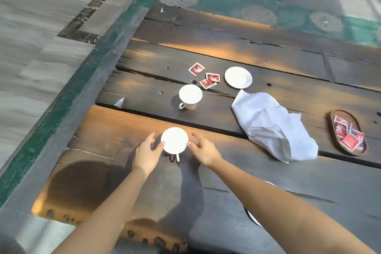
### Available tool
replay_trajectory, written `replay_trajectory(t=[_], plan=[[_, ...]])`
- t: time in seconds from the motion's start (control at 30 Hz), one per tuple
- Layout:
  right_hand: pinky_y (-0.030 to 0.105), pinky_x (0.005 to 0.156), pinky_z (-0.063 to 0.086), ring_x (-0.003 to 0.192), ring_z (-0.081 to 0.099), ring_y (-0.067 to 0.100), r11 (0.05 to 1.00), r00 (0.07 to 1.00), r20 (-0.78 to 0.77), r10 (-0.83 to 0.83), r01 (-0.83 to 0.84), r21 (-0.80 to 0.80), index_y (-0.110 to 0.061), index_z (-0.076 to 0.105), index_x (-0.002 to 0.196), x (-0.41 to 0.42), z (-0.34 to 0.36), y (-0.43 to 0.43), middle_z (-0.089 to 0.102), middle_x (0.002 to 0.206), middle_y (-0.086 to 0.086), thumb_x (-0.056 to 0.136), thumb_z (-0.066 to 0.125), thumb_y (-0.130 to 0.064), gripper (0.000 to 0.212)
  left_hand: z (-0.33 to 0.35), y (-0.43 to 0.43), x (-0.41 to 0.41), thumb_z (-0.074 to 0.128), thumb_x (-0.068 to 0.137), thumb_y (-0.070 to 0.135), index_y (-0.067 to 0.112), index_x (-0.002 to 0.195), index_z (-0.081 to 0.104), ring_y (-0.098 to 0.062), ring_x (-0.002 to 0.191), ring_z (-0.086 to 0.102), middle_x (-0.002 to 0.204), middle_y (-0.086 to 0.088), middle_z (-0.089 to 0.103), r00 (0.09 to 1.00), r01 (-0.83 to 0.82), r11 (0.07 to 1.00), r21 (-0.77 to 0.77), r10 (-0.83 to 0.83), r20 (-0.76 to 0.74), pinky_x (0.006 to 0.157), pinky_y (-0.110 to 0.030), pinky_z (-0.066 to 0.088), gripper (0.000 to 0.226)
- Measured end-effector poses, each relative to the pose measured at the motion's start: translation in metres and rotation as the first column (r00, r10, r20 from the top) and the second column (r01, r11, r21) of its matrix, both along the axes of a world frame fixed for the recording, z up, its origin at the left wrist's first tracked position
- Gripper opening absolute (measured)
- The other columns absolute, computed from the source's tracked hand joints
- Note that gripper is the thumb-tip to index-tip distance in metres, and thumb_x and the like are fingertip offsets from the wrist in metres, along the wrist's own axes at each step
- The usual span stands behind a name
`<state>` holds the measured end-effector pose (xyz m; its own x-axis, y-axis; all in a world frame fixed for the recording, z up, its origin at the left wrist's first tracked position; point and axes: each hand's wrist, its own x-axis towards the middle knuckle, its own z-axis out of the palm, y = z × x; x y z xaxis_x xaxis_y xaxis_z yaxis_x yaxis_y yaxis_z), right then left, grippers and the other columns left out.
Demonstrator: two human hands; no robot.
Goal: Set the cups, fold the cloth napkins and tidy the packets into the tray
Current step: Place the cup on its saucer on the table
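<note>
On the plank table (107,130) I see left hand (146,155) and right hand (204,150) flanking the nearest cup (174,140), spread fingers (159,147) touching it.

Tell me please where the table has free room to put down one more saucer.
The far planks beyond the loose packets and the saucer are bare. So is the near plank left of the left hand. Crowded: the middle, where the second cup, packets and saucer sit close, and the right side, taken by the napkin and the tray.
</note>
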<state>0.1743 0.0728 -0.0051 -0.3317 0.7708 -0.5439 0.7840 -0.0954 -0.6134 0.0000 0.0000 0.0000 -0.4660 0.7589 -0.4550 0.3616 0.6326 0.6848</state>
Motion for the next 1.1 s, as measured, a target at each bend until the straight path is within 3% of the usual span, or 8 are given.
replay_trajectory(t=[0.17, 0.37, 0.53, 0.77, 0.87, 0.97, 1.1], plan=[[0.043, 0.089, 0.054, 0.074, 0.062, 0.018, 0.985, 0.980, -0.149, -0.129, 0.109, -0.134, -0.023, 0.040, 0.141, -0.015, -0.013, -0.003, 0.069, 0.088, 0.005, 0.098, 0.043, -0.033, 0.044, -0.011, 0.008, -0.001, 0.053, 0.094, 0.019, 0.022, 0.137, 0.047, -0.027, 0.095, 0.067, 0.134, -0.007, 0.056, 0.952, -0.092, 0.996, -0.016, 0.092, 0.292, 0.086, -0.040, 0.055, 0.044], [0.029, 0.078, 0.053, 0.066, 0.062, 0.013, 0.955, 0.946, -0.227, -0.230, 0.175, -0.238, -0.017, 0.039, 0.138, -0.020, -0.018, -0.010, 0.068, 0.088, 0.003, 0.099, 0.045, -0.028, 0.042, -0.015, 0.011, 0.001, 0.049, 0.095, 0.008, 0.016, 0.136, 0.048, -0.030, 0.102, 0.066, 0.132, -0.011, 0.058, 0.897, -0.127, 0.991, -0.039, 0.132, 0.423, 0.089, -0.040, 0.055, 0.042], [0.016, 0.062, 0.048, 0.063, 0.059, 0.010, 0.926, 0.906, -0.266, -0.328, 0.253, -0.279, -0.015, 0.042, 0.137, -0.027, -0.020, -0.018, 0.064, 0.090, 0.003, 0.100, 0.042, -0.023, 0.037, -0.018, 0.010, 0.002, 0.051, 0.093, 0.005, 0.012, 0.133, 0.052, -0.030, 0.112, 0.061, 0.132, -0.011, 0.059, 0.872, -0.182, 0.983, -0.029, 0.175, 0.457, 0.089, -0.037, 0.055, 0.040], [0.018, 0.060, 0.052, 0.061, 0.063, 0.012, 0.916, 0.903, -0.244, -0.353, 0.280, -0.287, -0.013, 0.044, 0.134, -0.014, -0.015, -0.016, 0.066, 0.101, 0.009, 0.097, 0.040, -0.010, 0.038, -0.010, 0.013, 0.013, 0.054, 0.091, 0.002, 0.011, 0.131, 0.054, -0.029, 0.112, 0.061, 0.130, -0.010, 0.060, 0.862, -0.197, 0.980, -0.037, 0.191, 0.470, 0.082, -0.030, 0.056, 0.041], [0.019, 0.057, 0.053, 0.059, 0.065, 0.013, 0.919, 0.898, -0.249, -0.364, 0.303, -0.251, -0.012, 0.045, 0.132, 0.008, -0.008, -0.020, 0.065, 0.101, 0.008, 0.093, 0.041, -0.009, 0.039, 0.000, 0.013, 0.029, 0.055, 0.091, 0.003, 0.012, 0.130, 0.054, -0.028, 0.106, 0.065, 0.127, -0.009, 0.061, 0.854, -0.127, 0.992, -0.025, 0.122, 0.506, 0.071, -0.023, 0.057, 0.040], [0.024, 0.059, 0.055, 0.056, 0.065, 0.018, 0.909, 0.888, -0.229, -0.399, 0.351, -0.223, -0.010, 0.049, 0.121, 0.038, -0.001, -0.022, 0.067, 0.093, 0.006, 0.089, 0.042, -0.009, 0.033, 0.009, 0.014, 0.056, 0.054, 0.091, 0.004, 0.012, 0.128, 0.054, -0.026, 0.099, 0.068, 0.121, -0.006, 0.064, 0.852, -0.042, 0.999, -0.020, 0.047, 0.522, 0.071, -0.025, 0.056, 0.038], [0.029, 0.054, 0.055, 0.048, 0.062, 0.022, 0.841, 0.818, -0.231, -0.527, 0.462, -0.283, -0.003, 0.052, 0.105, 0.090, 0.009, -0.031, 0.065, 0.079, 0.012, 0.087, 0.041, -0.006, 0.022, 0.017, 0.011, 0.105, 0.053, 0.091, 0.002, 0.019, 0.108, 0.060, -0.016, 0.076, 0.070, 0.094, 0.002, 0.069, 0.846, 0.042, 0.999, 0.003, -0.037, 0.532, 0.060, -0.020, 0.054, 0.025]])
